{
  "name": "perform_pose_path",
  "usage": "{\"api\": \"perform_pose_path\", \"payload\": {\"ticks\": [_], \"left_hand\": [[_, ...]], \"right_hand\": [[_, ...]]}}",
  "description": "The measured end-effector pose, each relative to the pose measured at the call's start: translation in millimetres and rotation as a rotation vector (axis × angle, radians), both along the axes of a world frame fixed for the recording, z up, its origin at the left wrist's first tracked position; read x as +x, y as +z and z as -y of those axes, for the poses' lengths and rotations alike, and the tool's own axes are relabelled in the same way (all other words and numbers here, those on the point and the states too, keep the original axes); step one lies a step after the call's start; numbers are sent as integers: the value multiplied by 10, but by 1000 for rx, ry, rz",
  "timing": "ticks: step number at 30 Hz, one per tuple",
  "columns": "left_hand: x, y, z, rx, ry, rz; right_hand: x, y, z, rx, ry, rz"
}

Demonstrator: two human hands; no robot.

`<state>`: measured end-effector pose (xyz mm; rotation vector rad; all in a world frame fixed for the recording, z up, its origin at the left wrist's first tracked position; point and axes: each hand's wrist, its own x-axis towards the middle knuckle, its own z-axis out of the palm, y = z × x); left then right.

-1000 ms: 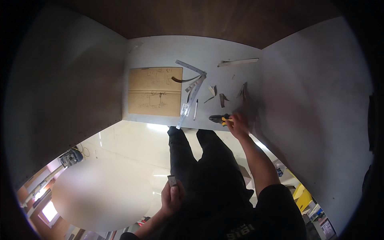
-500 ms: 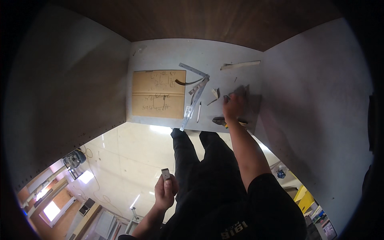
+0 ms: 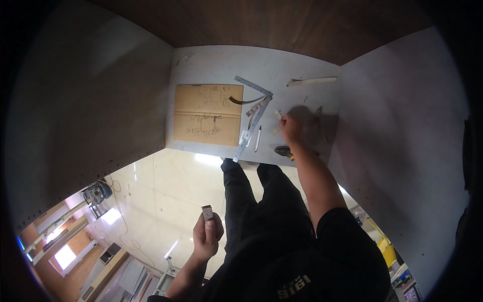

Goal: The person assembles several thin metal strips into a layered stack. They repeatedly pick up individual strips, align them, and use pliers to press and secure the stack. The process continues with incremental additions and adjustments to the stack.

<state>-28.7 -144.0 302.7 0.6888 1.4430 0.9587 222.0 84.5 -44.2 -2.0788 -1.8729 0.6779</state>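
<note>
My right hand (image 3: 293, 129) reaches out over the white panel (image 3: 211, 65), and its fingertips pinch a small pale piece (image 3: 278, 115) beside the metal square ruler (image 3: 253, 120). A yellow-and-black utility knife (image 3: 282, 150) lies just below that hand near the panel's front edge. My left hand (image 3: 207, 234) is held low by my legs, closed on a small grey metal bracket (image 3: 207, 212) that sticks up from the fingers. A brown cardboard sheet (image 3: 207, 115) with pencil sketches lies at the left of the panel.
A white pencil (image 3: 257, 138) lies beside the ruler. A pale wood strip (image 3: 312, 80) rests at the back right, and a dark curved offcut (image 3: 241, 101) by the cardboard. White side panels stand left and right. A power saw (image 3: 96, 192) sits on the glossy floor.
My right hand moved from the utility knife at the front edge up to the small pale piece by the ruler. My left hand has lifted the bracket slightly.
</note>
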Motion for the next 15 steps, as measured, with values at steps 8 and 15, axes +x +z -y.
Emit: {"api": "perform_pose_path", "payload": {"ticks": [8,15], "left_hand": [[61,-161,-140,-63,19,-13],[255,-214,-774,-33,137,176]], "right_hand": [[-72,758,353,-170,-232,-881],[-574,2646,774,-267,52,-1242]]}}
